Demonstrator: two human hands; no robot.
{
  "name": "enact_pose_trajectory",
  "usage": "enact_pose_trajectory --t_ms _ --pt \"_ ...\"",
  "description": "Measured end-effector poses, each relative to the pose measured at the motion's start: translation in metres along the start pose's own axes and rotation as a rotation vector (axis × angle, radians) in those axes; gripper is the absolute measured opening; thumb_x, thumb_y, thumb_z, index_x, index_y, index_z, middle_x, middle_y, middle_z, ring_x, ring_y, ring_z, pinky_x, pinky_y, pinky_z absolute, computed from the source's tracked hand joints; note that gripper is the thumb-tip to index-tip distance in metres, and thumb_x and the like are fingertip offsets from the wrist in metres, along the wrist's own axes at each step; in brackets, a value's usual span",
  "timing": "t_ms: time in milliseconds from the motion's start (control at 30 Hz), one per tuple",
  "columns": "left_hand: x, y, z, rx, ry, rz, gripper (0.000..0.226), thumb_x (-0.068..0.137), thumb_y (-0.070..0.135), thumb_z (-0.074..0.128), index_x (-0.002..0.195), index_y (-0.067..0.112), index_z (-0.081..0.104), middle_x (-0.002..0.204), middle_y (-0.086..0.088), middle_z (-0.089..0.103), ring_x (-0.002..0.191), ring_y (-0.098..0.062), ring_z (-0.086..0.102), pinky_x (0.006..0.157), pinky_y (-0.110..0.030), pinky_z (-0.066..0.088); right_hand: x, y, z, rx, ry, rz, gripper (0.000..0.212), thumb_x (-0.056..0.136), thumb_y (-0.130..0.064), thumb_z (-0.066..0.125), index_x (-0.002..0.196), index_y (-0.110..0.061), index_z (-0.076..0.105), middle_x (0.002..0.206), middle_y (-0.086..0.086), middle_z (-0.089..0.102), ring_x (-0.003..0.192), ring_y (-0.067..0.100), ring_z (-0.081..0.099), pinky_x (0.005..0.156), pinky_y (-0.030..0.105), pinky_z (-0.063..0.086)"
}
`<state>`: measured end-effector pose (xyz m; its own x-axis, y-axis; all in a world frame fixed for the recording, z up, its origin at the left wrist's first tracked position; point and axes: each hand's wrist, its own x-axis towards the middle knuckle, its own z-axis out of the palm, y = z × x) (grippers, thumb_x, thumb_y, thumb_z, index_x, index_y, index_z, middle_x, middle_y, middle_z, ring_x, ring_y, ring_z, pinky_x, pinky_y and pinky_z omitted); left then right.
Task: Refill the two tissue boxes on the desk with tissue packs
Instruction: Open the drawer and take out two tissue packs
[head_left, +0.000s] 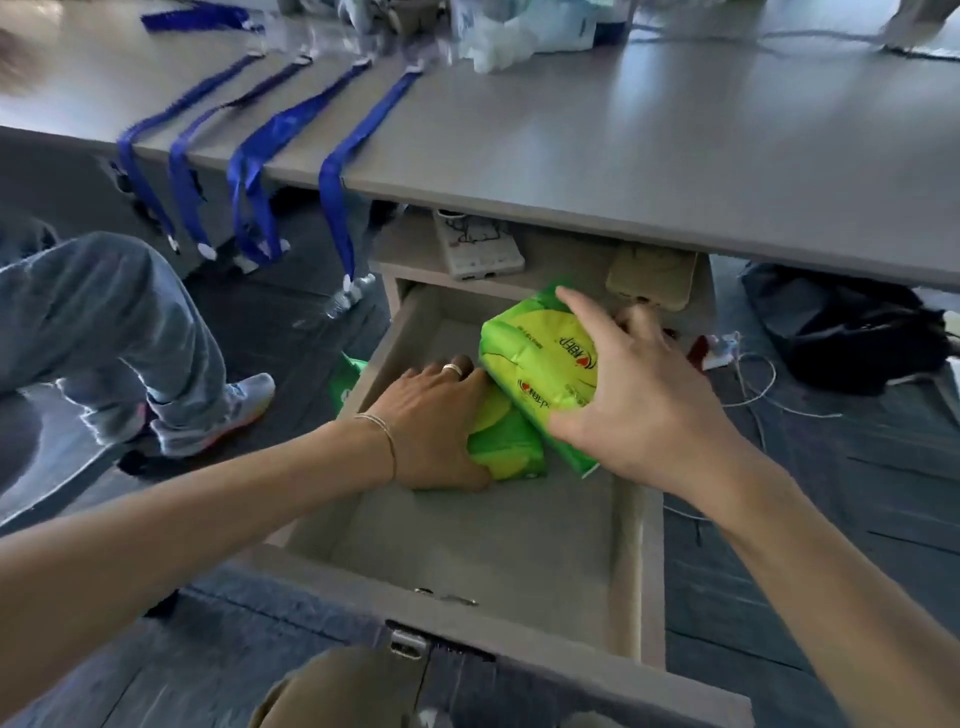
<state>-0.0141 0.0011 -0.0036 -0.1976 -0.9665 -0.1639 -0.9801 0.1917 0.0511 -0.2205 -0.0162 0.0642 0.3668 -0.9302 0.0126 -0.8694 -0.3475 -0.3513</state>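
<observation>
Inside drawer (631, 545), hands (631, 410) grip crinkly packs (535, 358).

Looks like an office or shared workroom. Long grey desk (649, 156) with several blue lanyards (249, 171) draped over its front edge, badge clips dangling. Beneath it a pedestal unit with a pulled-out drawer (519, 540), lock fitted in the front panel, and an open shelf above holding a white power strip (478, 247). Dark carpet tiles (831, 467) underfoot, loose white cables (763, 384) trailing across them beside a black bag (841, 332). Someone's jeans-clad leg (104, 322) at left.
</observation>
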Motion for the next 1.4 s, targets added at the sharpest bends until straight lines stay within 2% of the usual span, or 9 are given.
enact_pose_trajectory --t_ms 100,233,433,667,833,967,1100,1400 --pt "-0.005 0.005 -0.013 -0.035 0.012 -0.045 0.098 0.06 0.075 0.068 0.138 0.021 0.041 0.129 -0.004 0.052 0.115 -0.029 0.055 0.099 -0.039 0.042 -0.003 -0.007 -0.008 0.05 -0.023 0.044 0.108 0.065 -0.042 0.073 0.152 -0.047 0.01 0.128 0.005 0.036 0.117 0.033 0.049 0.097 0.043 0.045" --pt "-0.016 0.013 -0.04 -0.104 0.005 -0.103 0.107 0.053 0.072 0.07 0.143 0.026 0.035 0.125 -0.004 0.05 0.116 -0.03 0.052 0.097 -0.04 0.042 -0.011 -0.016 -0.035 0.094 -0.023 0.108 0.107 0.063 -0.043 0.071 0.153 -0.044 0.013 0.13 0.007 0.038 0.12 0.035 0.048 0.101 0.047 0.045" --pt "-0.041 0.023 -0.103 -0.18 -0.022 -0.21 0.117 0.049 0.069 0.07 0.15 0.031 0.024 0.123 -0.006 0.05 0.114 -0.032 0.052 0.094 -0.042 0.04 -0.026 -0.028 -0.101 0.114 -0.034 0.217 0.108 0.063 -0.05 0.072 0.153 -0.043 0.013 0.128 0.008 0.039 0.115 0.034 0.05 0.096 0.048 0.048" --pt "-0.068 0.036 -0.192 -0.367 -0.058 -0.362 0.116 0.054 0.069 0.07 0.152 0.032 0.02 0.123 -0.007 0.049 0.116 -0.032 0.051 0.095 -0.042 0.041 -0.03 -0.058 -0.186 0.141 0.008 0.287 0.107 0.067 -0.043 0.075 0.154 -0.039 0.014 0.13 0.011 0.04 0.115 0.034 0.049 0.094 0.049 0.048" --pt "-0.07 0.035 -0.239 -0.47 -0.062 -0.419 0.114 0.054 0.073 0.067 0.15 0.034 0.02 0.12 -0.005 0.05 0.113 -0.031 0.052 0.094 -0.042 0.043 -0.021 -0.077 -0.223 0.13 0.029 0.347 0.111 0.066 -0.041 0.077 0.155 -0.039 0.011 0.135 0.013 0.039 0.117 0.036 0.05 0.097 0.05 0.047" --pt "-0.052 0.028 -0.273 -0.478 -0.077 -0.389 0.116 0.054 0.074 0.068 0.15 0.031 0.018 0.121 -0.005 0.052 0.112 -0.03 0.053 0.092 -0.041 0.044 -0.015 -0.08 -0.244 0.11 0.014 0.385 0.111 0.066 -0.042 0.077 0.155 -0.038 0.011 0.132 0.012 0.039 0.115 0.036 0.05 0.095 0.05 0.048" --pt "-0.018 0.027 -0.303 -0.482 -0.071 -0.375 0.117 0.056 0.073 0.07 0.151 0.03 0.017 0.123 -0.006 0.051 0.116 -0.031 0.052 0.095 -0.042 0.044 0.0 -0.07 -0.262 0.097 0.045 0.416 0.11 0.065 -0.044 0.077 0.155 -0.038 0.013 0.13 0.012 0.04 0.113 0.037 0.052 0.094 0.048 0.05" --pt "0.103 0.044 -0.326 -0.477 -0.043 -0.431 0.116 0.057 0.071 0.072 0.151 0.031 0.017 0.126 -0.007 0.05 0.119 -0.03 0.051 0.097 -0.042 0.042 0.077 -0.007 -0.299 0.072 0.067 0.375 0.112 0.064 -0.045 0.077 0.155 -0.037 0.012 0.132 0.013 0.041 0.114 0.035 0.051 0.095 0.045 0.049"
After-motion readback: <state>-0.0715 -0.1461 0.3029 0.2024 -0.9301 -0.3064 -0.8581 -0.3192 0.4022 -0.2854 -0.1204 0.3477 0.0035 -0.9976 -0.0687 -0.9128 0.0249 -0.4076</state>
